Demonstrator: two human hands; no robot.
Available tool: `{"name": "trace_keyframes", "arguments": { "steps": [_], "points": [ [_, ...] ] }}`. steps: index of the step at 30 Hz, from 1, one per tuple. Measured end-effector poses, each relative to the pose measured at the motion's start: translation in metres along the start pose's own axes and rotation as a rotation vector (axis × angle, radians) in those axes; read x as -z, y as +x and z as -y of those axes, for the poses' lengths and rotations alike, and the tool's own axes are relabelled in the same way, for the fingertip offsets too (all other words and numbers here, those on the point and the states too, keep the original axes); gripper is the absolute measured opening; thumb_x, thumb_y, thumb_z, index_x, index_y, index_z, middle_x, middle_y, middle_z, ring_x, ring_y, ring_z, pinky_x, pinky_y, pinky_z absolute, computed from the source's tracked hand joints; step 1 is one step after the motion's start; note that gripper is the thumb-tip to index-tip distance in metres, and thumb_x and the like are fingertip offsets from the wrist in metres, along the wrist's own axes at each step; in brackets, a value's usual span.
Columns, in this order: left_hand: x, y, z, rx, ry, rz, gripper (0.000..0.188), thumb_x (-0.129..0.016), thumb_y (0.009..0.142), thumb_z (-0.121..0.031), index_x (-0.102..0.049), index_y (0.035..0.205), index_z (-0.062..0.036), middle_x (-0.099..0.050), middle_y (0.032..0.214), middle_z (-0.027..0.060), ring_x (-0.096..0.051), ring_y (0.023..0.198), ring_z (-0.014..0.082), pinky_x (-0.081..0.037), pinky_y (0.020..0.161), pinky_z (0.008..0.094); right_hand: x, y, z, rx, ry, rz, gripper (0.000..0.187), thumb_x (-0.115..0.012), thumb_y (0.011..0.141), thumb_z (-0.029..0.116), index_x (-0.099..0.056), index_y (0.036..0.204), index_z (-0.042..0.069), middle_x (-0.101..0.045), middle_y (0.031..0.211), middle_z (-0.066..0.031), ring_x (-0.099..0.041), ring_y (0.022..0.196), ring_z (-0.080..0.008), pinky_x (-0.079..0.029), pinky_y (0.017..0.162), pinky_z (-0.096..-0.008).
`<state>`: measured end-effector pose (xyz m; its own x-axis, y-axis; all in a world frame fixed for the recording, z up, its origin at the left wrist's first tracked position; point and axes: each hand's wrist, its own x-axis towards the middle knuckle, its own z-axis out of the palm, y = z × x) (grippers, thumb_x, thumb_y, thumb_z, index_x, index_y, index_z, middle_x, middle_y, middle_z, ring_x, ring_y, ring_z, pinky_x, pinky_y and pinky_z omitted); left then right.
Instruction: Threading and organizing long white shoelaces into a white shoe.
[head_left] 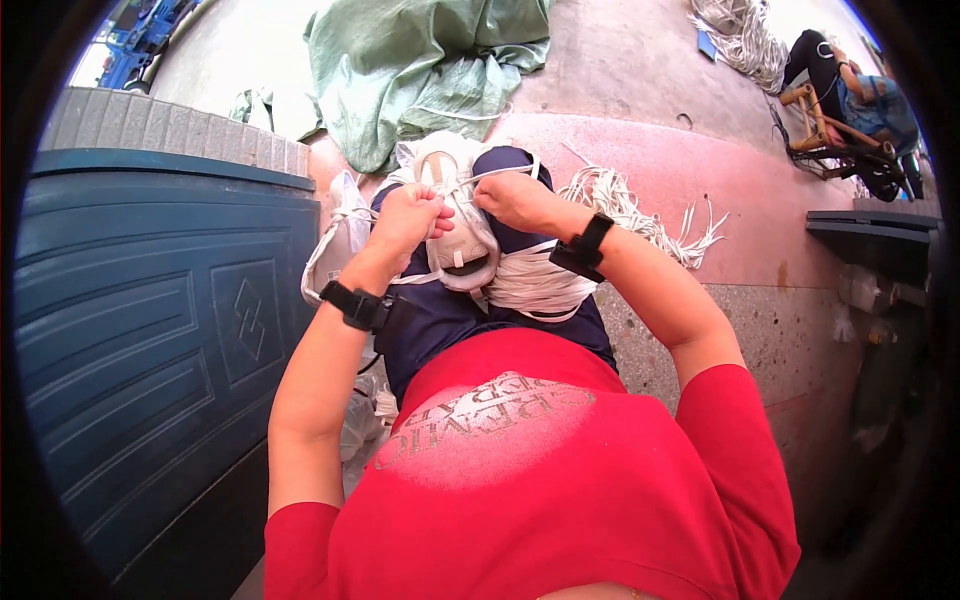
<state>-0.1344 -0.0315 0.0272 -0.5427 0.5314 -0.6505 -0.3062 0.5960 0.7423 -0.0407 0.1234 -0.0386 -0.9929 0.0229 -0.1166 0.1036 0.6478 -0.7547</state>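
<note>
A whitish shoe (466,246) rests on my lap between my thighs, its toe end toward me. My left hand (408,218) is at the shoe's left side, with thumb and fingers pinched together where a white shoelace meets them. On the other side, my right hand (515,200) pinches the same lace, which runs across the shoe's upper part and past the hand. The tips of the right fingers are partly hidden. A tied bundle of white laces (542,284) lies over my right thigh. Beside my left knee is another pale shoe (338,240) with laces on it.
A loose heap of white laces (625,205) lies on the floor to the right. Ahead is a crumpled green sheet (385,85). A blue panelled door (170,330) stands close on my left. Far right, a person sits near a bamboo chair (825,130), with more laces (745,40) beyond.
</note>
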Motion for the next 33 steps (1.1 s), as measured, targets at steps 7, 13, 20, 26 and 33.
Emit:
{"name": "trace_keyframes", "arguments": {
  "steps": [7, 13, 20, 26, 33],
  "points": [
    [-0.017, 0.032, 0.011, 0.072, -0.220, 0.009, 0.015, -0.048, 0.083, -0.009, -0.051, 0.091, 0.0042, -0.055, 0.083, 0.0114, -0.057, 0.074, 0.0197, -0.048, 0.062, 0.0295, -0.012, 0.017, 0.000, -0.090, -0.172, -0.108, 0.022, -0.046, 0.077, 0.018, -0.060, 0.074, 0.001, -0.060, 0.074, -0.0209, -0.060, 0.071, -0.0362, -0.047, 0.062, -0.0431],
    [-0.021, 0.037, 0.016, 0.050, -0.258, -0.068, 0.015, -0.048, 0.085, -0.010, -0.051, 0.091, 0.0037, -0.054, 0.079, 0.0097, -0.056, 0.069, 0.0190, -0.047, 0.060, 0.0286, -0.008, 0.027, 0.004, -0.132, -0.279, -0.078, 0.021, -0.050, 0.074, 0.016, -0.063, 0.078, 0.001, -0.061, 0.078, -0.0202, -0.061, 0.074, -0.0343, -0.049, 0.063, -0.0415],
    [-0.019, 0.035, 0.024, 0.019, -0.294, -0.040, 0.015, -0.046, 0.086, -0.011, -0.052, 0.089, 0.0025, -0.056, 0.081, 0.0085, -0.056, 0.068, 0.0155, -0.046, 0.058, 0.0262, -0.018, 0.039, -0.004, 0.040, -0.355, -0.049, 0.015, -0.051, 0.073, 0.014, -0.059, 0.074, 0.002, -0.058, 0.073, -0.0181, -0.059, 0.071, -0.0336, -0.047, 0.060, -0.0421],
    [-0.012, 0.031, 0.021, -0.013, -0.151, -0.195, 0.018, -0.046, 0.086, -0.011, -0.052, 0.097, 0.0017, -0.057, 0.076, 0.0083, -0.056, 0.060, 0.0140, -0.046, 0.051, 0.0231, -0.020, 0.039, -0.003, -0.018, -0.295, -0.231, 0.018, -0.055, 0.072, 0.018, -0.060, 0.077, 0.002, -0.057, 0.076, -0.0160, -0.059, 0.070, -0.0317, -0.047, 0.060, -0.0403],
    [-0.002, 0.032, 0.027, -0.440, 0.607, -0.432, 0.016, -0.056, 0.078, -0.016, -0.063, 0.088, -0.0049, -0.058, 0.060, 0.0102, -0.061, 0.060, 0.0185, -0.046, 0.054, 0.0314, -0.016, 0.021, 0.012, 0.095, -0.470, -0.098, 0.028, -0.057, 0.074, 0.029, -0.060, 0.083, 0.002, -0.057, 0.085, -0.0164, -0.053, 0.088, -0.0321, -0.046, 0.070, -0.0429]
  ]
}}
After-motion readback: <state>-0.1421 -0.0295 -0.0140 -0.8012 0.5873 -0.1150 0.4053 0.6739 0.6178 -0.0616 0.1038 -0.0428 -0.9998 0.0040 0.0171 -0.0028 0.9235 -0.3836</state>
